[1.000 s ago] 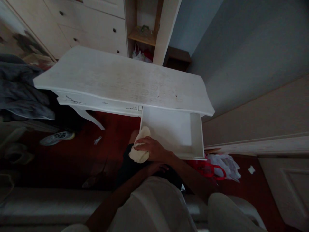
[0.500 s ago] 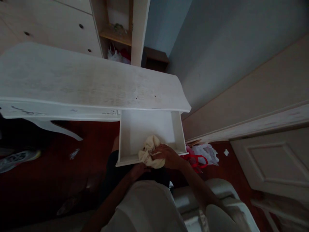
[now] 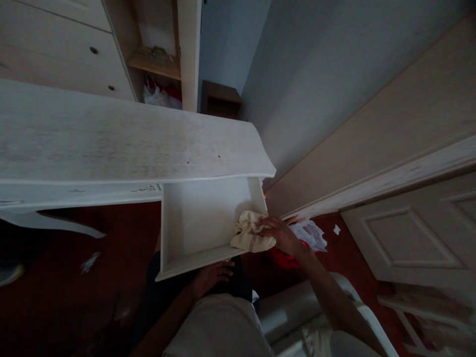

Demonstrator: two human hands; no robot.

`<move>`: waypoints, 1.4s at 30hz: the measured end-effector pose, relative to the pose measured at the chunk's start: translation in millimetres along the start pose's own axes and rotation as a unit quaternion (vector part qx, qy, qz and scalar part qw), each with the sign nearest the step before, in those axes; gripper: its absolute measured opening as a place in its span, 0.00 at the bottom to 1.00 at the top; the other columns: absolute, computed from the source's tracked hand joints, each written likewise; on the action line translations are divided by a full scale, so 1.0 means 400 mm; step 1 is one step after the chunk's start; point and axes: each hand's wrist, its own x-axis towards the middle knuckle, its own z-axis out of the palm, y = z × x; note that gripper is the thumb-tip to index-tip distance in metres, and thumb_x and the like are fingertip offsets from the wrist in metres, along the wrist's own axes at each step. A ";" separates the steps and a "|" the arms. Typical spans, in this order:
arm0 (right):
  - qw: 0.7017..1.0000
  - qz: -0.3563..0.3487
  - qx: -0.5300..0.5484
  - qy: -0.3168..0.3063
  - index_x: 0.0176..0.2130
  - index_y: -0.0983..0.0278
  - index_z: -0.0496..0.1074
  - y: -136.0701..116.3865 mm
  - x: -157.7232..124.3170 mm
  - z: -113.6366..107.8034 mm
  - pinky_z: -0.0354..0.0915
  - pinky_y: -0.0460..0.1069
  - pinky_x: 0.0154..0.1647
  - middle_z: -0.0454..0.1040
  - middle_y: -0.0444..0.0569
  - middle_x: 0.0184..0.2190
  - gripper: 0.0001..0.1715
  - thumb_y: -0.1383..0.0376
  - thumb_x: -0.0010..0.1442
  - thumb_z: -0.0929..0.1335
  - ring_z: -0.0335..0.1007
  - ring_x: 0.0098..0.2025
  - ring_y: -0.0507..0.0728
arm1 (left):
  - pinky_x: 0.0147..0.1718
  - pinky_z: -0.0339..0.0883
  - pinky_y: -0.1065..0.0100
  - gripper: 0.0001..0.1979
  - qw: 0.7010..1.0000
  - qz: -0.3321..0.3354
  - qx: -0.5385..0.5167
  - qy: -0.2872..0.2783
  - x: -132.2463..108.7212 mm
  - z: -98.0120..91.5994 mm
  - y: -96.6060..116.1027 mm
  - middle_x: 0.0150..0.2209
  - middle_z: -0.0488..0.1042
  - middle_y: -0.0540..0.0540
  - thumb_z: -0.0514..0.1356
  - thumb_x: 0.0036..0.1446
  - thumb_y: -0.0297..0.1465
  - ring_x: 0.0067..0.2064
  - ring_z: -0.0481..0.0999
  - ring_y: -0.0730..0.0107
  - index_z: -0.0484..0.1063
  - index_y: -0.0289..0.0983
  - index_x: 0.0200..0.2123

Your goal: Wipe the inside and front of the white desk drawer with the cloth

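A white drawer (image 3: 208,213) is pulled out of a long white table (image 3: 148,144) over my lap. My right hand (image 3: 278,233) grips a crumpled cream cloth (image 3: 251,230) at the drawer's front right corner, the cloth draped over the rim. Part of the cloth hangs inside the drawer and some reddish marking shows on it. My left hand (image 3: 213,277) lies on my dark-clothed thigh just below the drawer front, fingers stretched out and holding nothing.
Behind the table stand a white drawer cabinet (image 3: 67,49) and an open cupboard (image 3: 159,64) with bags. A wall (image 3: 334,124) runs along the right. White plastic (image 3: 312,235) and a red bag (image 3: 284,258) lie on the floor, near a white panelled door (image 3: 412,238).
The cloth has moved right, from the middle of the drawer front to its right corner, with my right hand. My left hand has come away from the drawer front. The view has shifted right.
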 end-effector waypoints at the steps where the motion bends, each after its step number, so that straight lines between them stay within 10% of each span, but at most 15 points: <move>1: 1.000 -0.006 -0.016 0.008 0.48 0.56 0.78 0.014 0.013 0.006 0.58 0.60 0.60 0.71 0.52 0.57 0.26 0.78 0.55 0.67 0.61 0.61 0.62 | 0.39 0.68 0.64 0.12 1.000 0.002 -0.005 -0.005 0.002 -0.001 -0.003 0.48 0.77 0.37 0.61 0.58 0.33 0.41 0.78 0.61 0.77 0.32 0.42; 18: 0.975 -0.097 -0.199 0.001 0.42 0.64 0.79 0.121 0.387 -0.055 0.58 0.57 0.58 0.73 0.53 0.53 0.11 0.70 0.63 0.66 0.63 0.57 0.63 | 0.35 0.66 0.65 0.14 1.000 0.013 0.005 0.003 0.007 0.001 -0.013 0.42 0.79 0.39 0.61 0.58 0.39 0.36 0.78 0.64 0.75 0.33 0.30; 25: 0.982 -0.006 -0.182 -0.048 0.43 0.63 0.79 0.117 0.478 -0.053 0.62 0.52 0.55 0.77 0.55 0.48 0.15 0.72 0.62 0.65 0.69 0.54 0.61 | 0.33 0.66 0.66 0.12 0.998 -0.006 -0.056 -0.009 0.010 0.010 -0.019 0.41 0.80 0.40 0.63 0.55 0.38 0.35 0.79 0.64 0.75 0.34 0.30; 37: 0.954 0.229 -0.164 0.105 0.61 0.70 0.61 -0.022 0.484 0.069 0.60 0.69 0.55 0.67 0.69 0.56 0.29 0.71 0.60 0.62 0.63 0.56 0.69 | 0.30 0.65 0.66 0.11 0.993 -0.034 -0.110 -0.004 0.013 0.021 -0.025 0.27 0.77 0.45 0.62 0.54 0.37 0.29 0.78 0.64 0.76 0.34 0.28; 42: 0.972 0.168 -0.136 0.096 0.63 0.69 0.58 -0.130 0.456 0.132 0.42 0.80 0.58 0.62 0.70 0.61 0.37 0.60 0.59 0.67 0.52 0.64 0.75 | 0.30 0.64 0.66 0.11 0.992 -0.034 -0.121 0.003 0.016 0.020 -0.029 0.25 0.76 0.46 0.62 0.53 0.36 0.29 0.78 0.63 0.75 0.34 0.27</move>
